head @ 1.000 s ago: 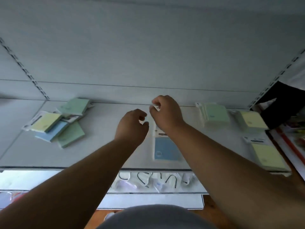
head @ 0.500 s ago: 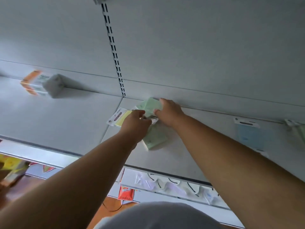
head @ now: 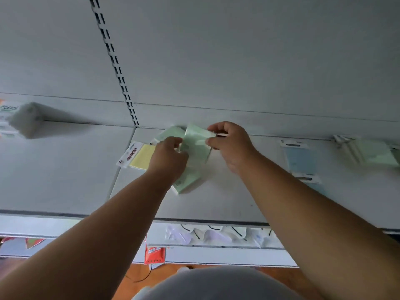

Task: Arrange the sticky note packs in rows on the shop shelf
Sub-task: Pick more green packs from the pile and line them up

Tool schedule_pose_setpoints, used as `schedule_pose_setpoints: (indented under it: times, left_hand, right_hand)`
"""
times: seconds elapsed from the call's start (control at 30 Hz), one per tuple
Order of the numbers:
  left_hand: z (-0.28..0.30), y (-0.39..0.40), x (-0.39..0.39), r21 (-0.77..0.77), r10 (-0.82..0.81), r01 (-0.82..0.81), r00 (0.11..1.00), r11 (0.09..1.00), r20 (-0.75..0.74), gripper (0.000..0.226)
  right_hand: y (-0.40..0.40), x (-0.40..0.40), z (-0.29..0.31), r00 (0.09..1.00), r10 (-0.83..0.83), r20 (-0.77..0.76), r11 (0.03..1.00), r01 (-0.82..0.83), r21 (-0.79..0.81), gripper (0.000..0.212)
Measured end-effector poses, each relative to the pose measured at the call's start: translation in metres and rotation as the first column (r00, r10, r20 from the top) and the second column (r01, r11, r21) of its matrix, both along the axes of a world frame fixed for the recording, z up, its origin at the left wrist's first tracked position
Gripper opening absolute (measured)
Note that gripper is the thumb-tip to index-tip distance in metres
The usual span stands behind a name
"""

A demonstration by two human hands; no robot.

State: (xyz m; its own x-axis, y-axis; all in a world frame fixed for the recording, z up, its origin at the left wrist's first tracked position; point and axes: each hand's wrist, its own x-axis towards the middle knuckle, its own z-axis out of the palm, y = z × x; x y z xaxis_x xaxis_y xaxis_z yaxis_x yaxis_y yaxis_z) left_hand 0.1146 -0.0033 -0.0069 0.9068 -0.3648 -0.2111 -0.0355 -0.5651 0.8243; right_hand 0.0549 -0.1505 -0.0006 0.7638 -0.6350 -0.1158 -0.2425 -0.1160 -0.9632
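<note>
the right hand (head: 230,146) pinches the upper right edge of a pale green pack (head: 195,144) at frame centre, thumb below and fingers curled above. the left hand (head: 168,156) grips the same pack at its left edge, fingers bent round it. the pack is flat, rectangular and film-wrapped, raised off the shelf (head: 216,202) and tilted.

under the hands lies a loose heap: a second green pack (head: 186,184) flat below the left wrist, another green one (head: 171,132) behind at the back wall, and a yellow pack (head: 141,158) with a white header card just left of the left hand. all look like smooth, thin paper blocks.

the shelf is matte grey-white sheet metal; a slotted upright (head: 114,61) runs up the back panel at upper left. at centre right a blue pack (head: 299,160) lies flat, and a green stack (head: 372,152) sits at the right edge. a blurred box (head: 21,120) stands at the left edge.
</note>
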Motion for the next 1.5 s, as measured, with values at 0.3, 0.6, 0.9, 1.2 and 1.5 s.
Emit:
schedule_pose_setpoints:
  times: [0.3,0.6,0.9,1.2,1.5]
  left_hand:
    - [0.009,-0.097,-0.124,-0.175,-0.269,0.255,0.961,0.951,-0.066,0.007]
    - [-0.009,-0.243,-0.276,0.108,-0.489,0.479,0.868,0.871,0.090,0.042]
    - [-0.020,-0.315,-0.336,0.498,-0.577,0.437,0.800,0.749,0.166,0.038]
    - [-0.019,-0.277,-0.331,0.382,-0.433,0.320,0.864,0.867,0.258,0.032]
    - [-0.004,-0.148,-0.231,0.232,-0.054,-0.018,0.953,0.972,0.298,0.022]
  right_hand:
    - [-0.096,-0.157,0.001,0.949,-0.259,-0.182,0.904,0.305,0.299,0.012]
    - [-0.227,-0.322,-0.006,0.870,-0.373,-0.321,0.928,0.353,-0.123,0.018]
    - [-0.291,-0.350,-0.016,0.685,-0.277,-0.674,0.851,-0.151,-0.504,0.033]
    - [-0.255,-0.328,-0.017,0.860,-0.273,-0.430,0.695,-0.133,-0.706,0.021]
    - [-0.126,-0.216,-0.006,0.951,0.125,-0.282,0.779,-0.270,-0.565,0.017]
